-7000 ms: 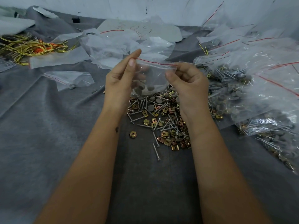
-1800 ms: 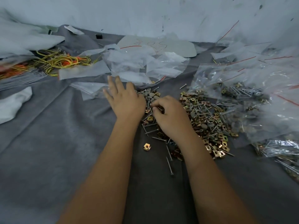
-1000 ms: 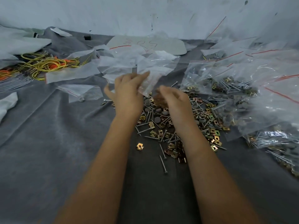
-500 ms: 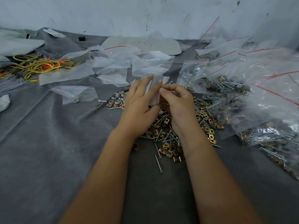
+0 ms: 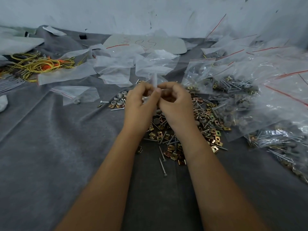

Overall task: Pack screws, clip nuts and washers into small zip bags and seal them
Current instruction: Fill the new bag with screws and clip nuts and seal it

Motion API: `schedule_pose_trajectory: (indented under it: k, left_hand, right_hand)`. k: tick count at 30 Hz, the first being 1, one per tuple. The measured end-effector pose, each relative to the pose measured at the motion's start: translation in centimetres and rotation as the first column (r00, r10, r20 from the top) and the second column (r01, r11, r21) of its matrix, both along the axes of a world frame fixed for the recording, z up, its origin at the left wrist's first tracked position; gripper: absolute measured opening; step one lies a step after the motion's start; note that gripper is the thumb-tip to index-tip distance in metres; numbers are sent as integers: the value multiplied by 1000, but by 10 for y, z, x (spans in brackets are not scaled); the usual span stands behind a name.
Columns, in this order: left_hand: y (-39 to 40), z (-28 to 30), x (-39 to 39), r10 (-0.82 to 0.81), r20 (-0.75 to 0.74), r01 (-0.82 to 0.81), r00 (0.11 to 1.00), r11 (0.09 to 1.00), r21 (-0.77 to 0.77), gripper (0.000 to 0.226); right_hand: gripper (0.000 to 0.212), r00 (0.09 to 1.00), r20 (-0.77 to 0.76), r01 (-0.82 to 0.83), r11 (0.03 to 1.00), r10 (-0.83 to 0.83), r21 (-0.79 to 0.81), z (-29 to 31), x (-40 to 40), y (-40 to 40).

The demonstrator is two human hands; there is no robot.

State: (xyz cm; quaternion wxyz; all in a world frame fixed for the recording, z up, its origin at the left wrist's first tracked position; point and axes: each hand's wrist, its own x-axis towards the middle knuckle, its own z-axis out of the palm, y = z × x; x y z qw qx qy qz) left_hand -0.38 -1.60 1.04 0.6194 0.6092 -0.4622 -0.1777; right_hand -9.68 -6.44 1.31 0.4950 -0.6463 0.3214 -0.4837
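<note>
Both hands raised together above the loose hardware pile on the grey cloth. Left hand with fingers curled, thumb and fingertips pinching a small clear zip bag seen edge-on, upright, between the two hands. Right hand likewise curled, fingertips closed on the same bag from the opposite side, thumbs nearly touching. Bag contents not discernible; seal state not discernible. Pile directly beneath and to the right of the wrists: brass-coloured clip nuts, long silver screws and grey round washers, intermixed. One screw lying apart at the near edge of the pile. Empty clear zip bags scattered beyond the hands, one with a red seal strip lying to the left. Filled zip bags heaped at the right, touching the pile's edge. Yellow and orange wire bundle at far left. Pale wall behind.
</note>
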Motion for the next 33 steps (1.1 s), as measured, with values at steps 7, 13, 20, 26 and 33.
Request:
schedule_pose_trajectory:
  k: [7,13,20,26,33]
  left_hand:
    - [-2,0,1,33,-62,-35,998,999,-38,12]
    - [-3,-2,1,-1,9,1,1000,1000,-7,17]
    - [-2,-1,10,-163,-215,148,963,985,-87,11]
    - [1,0,13,-253,-323,237,912,968,-88,25]
    - [1,1,10,-140,-273,132,952,990,-46,4]
  right_hand:
    - [20,995,-85,42,999,-42,-7,-1,1,4]
    - [14,996,41,-81,994,78,72,6,-6,3]
    - [9,995,77,-60,998,58,22,0,-8,-4]
    - [10,993,118,-43,993,30,111,-1,-9,-4]
    - [9,996,87,-31,983,16,179,1,-9,-6]
